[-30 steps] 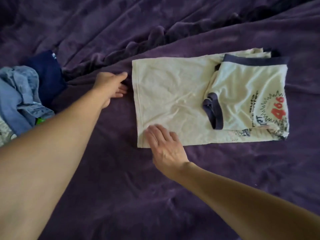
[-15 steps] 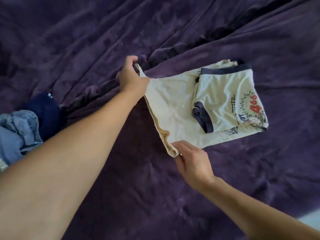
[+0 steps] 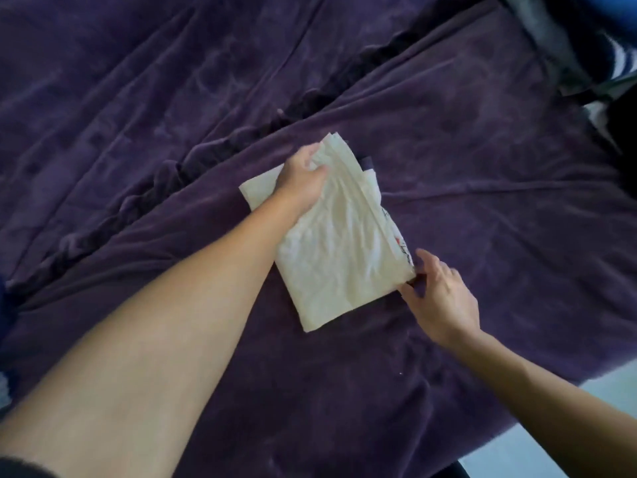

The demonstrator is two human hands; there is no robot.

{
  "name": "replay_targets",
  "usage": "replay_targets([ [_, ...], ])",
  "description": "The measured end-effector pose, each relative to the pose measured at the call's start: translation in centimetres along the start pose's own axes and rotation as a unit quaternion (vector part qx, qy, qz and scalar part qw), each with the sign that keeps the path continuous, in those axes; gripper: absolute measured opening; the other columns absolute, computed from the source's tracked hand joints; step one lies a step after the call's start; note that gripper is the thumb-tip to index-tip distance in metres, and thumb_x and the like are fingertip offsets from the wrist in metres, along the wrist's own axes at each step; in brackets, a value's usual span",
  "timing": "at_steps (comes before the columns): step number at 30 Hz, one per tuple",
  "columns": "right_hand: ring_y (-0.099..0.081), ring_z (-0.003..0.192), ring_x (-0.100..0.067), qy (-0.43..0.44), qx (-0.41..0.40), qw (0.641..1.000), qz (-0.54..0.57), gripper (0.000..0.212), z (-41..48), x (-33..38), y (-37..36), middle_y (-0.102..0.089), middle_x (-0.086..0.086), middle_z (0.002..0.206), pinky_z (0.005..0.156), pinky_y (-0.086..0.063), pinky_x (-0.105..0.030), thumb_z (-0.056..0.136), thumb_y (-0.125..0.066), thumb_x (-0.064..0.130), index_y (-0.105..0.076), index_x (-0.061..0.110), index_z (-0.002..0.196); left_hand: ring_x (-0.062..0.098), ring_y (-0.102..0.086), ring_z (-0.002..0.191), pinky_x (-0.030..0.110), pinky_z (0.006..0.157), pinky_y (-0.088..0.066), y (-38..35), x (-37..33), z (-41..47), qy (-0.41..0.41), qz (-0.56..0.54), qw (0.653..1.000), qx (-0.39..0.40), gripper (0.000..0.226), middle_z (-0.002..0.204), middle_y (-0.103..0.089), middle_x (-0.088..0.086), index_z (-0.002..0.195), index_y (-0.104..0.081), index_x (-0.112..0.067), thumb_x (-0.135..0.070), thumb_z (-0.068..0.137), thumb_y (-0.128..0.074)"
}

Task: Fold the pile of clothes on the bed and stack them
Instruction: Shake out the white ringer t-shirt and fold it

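Observation:
A cream T-shirt (image 3: 339, 243) lies folded into a compact rectangle in the middle of the purple bed (image 3: 482, 208). A sliver of its navy trim and red print shows along its right edge. My left hand (image 3: 305, 177) rests on the shirt's far end, fingers curled over the folded-over layer. My right hand (image 3: 439, 294) is at the shirt's near right corner, thumb and fingers pinching the edge.
The purple blanket has a long ridge of wrinkles (image 3: 193, 174) running diagonally left of the shirt. Dark and striped fabric (image 3: 593, 56) sits at the top right corner. The bed's edge and pale floor (image 3: 586, 426) show at the bottom right.
Both hands lifted the shirt's left end and folded it over to the right, covering the sleeve and print. The view has shifted right, so the denim pile has left the frame.

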State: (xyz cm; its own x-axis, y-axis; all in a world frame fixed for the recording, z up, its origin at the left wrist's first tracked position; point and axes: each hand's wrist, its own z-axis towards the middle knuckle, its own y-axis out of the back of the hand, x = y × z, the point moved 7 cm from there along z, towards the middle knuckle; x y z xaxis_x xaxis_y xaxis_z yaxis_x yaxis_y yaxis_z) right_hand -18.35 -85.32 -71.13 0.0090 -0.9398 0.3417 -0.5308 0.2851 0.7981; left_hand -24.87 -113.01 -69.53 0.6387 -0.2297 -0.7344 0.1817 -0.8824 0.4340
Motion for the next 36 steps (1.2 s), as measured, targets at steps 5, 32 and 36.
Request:
replay_targets([
  [5,-0.026,0.142,-0.032,0.177,-0.075,0.980,-0.042,0.059,2.3,4.5,0.7,-0.030,-0.013,0.155,0.100,-0.037,-0.047,0.093,-0.056,0.038,-0.038,0.020,0.145,0.029,-0.013,0.145,0.051,0.112,-0.018,2.0,5.0,-0.3,-0.025,0.386,0.914,-0.127,0.050,0.158,-0.018,0.009,0.146,-0.032,-0.032,-0.037,0.097,-0.043],
  [32,-0.060,0.109,-0.030,0.127,-0.186,0.974,0.020,0.061,1.1,-11.6,27.4,-0.062,0.002,0.127,0.087,-0.047,-0.041,0.086,-0.064,0.045,-0.032,0.043,0.138,0.013,-0.056,0.105,0.021,0.089,-0.040,-10.1,-19.4,-12.7,-0.222,0.008,0.967,-0.128,0.038,0.117,-0.062,-0.001,0.118,-0.060,-0.017,-0.003,0.083,-0.058],
  [36,-0.061,0.104,-0.032,0.131,-0.251,0.959,0.013,0.060,2.9,-17.1,36.3,-0.066,-0.002,0.118,0.081,-0.044,-0.039,0.084,-0.066,0.046,-0.033,0.047,0.134,0.015,-0.057,0.101,0.028,0.090,-0.045,-15.7,-28.1,-12.9,-0.277,-0.031,0.952,-0.125,0.037,0.110,-0.064,-0.002,0.113,-0.061,-0.015,-0.002,0.078,-0.057],
])
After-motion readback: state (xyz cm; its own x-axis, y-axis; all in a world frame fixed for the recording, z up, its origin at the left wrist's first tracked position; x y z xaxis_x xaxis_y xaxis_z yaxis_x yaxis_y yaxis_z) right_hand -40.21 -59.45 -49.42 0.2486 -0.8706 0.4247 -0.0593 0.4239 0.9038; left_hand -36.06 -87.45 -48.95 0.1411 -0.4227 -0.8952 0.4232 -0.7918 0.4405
